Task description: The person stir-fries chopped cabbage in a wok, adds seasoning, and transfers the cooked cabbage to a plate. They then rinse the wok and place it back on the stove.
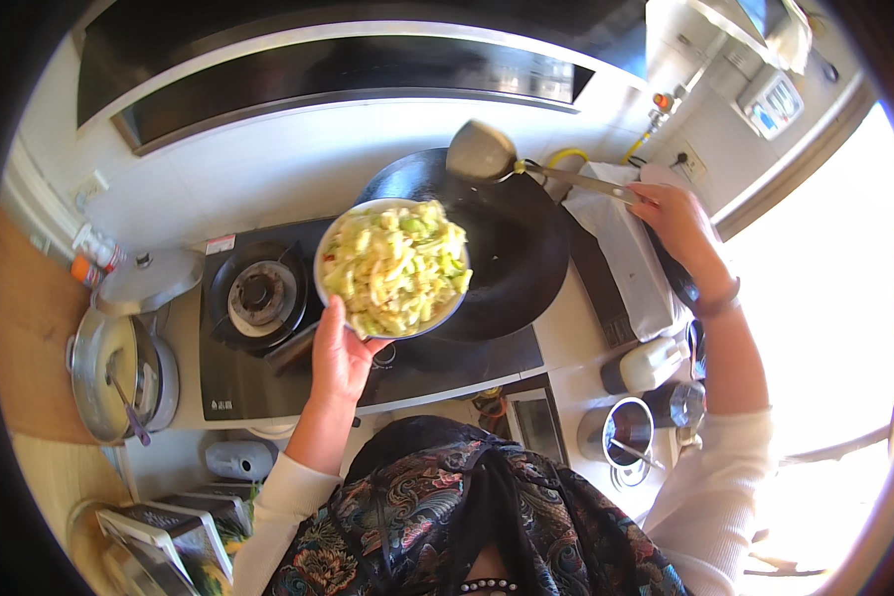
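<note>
My left hand (345, 363) grips the near rim of a bowl (442, 322) heaped with chopped cooked cabbage (395, 268), with a few red bits in it. The bowl is held over the left side of a dark wok (521, 253), hiding part of it. A few small scraps cling to the wok's inside. In my right hand (670, 220) is the handle of a wok spatula (483, 153), its broad metal blade raised over the wok's far edge. Yellow material is wrapped where blade and handle meet.
Left of the wok is a bare gas burner (258, 292) on the black cooktop (283, 395). A pot with a ladle (93, 372) and a metal lid (149, 281) stand further left. Bottles (652, 365) and a metal container (592, 432) line the right counter. A range hood (357, 74) overhangs the back.
</note>
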`<state>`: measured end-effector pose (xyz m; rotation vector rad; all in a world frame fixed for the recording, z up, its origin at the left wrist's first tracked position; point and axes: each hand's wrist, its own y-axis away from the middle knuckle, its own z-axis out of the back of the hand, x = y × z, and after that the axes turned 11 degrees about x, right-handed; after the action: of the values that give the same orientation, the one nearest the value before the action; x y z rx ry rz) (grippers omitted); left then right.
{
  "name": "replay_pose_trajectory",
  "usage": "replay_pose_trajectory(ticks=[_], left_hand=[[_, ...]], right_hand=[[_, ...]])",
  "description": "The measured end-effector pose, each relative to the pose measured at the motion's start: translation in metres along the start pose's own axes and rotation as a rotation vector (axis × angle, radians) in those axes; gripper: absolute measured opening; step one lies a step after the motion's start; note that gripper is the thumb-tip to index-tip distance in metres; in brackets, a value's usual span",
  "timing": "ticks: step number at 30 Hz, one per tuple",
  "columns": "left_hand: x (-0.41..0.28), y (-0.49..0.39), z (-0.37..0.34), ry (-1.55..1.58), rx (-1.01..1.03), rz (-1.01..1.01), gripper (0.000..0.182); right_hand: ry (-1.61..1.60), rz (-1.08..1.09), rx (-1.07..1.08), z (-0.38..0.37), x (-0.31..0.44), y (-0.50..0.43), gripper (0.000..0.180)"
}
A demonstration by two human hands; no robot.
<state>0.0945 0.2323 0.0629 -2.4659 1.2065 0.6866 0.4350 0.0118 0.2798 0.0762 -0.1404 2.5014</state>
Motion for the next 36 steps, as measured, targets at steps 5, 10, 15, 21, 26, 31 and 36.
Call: replay_pose_trajectory(ticks=[5,10,15,21,26,31,36], left_hand=[[-0.017,0.017,0.005,-0.057,-0.064,-0.077,0.060],[-0.044,0.041,-0.004,-0.155,-0.198,-0.173,0.064],[-0.052,0.056,-0.013,-0.204,-0.288,-0.218,0.067],[-0.056,0.074,-0.011,-0.187,-0.334,-0.254,0.066],[-0.054,0.075,-0.025,-0.202,-0.338,-0.265,0.064],[-0.053,0.078,-0.032,-0.180,-0.367,-0.273,0.064],[-0.053,0.081,-0.033,-0.222,-0.375,-0.272,0.064]], right_hand=[[0.378,-0.033,0.174,-0.043,-0.033,-0.041,0.021],[0.586,-0.002,0.239,-0.071,-0.024,-0.088,0.018],[0.602,0.217,0.194,-0.105,0.008,-0.126,0.018],[0.660,0.331,0.079,-0.095,0.042,-0.154,0.014],[0.722,0.375,-0.093,-0.093,0.020,-0.176,0.011],[0.559,0.761,-0.101,-0.106,0.036,-0.171,0.012],[0.576,0.635,-0.361,-0.090,0.049,-0.182,0.019]])
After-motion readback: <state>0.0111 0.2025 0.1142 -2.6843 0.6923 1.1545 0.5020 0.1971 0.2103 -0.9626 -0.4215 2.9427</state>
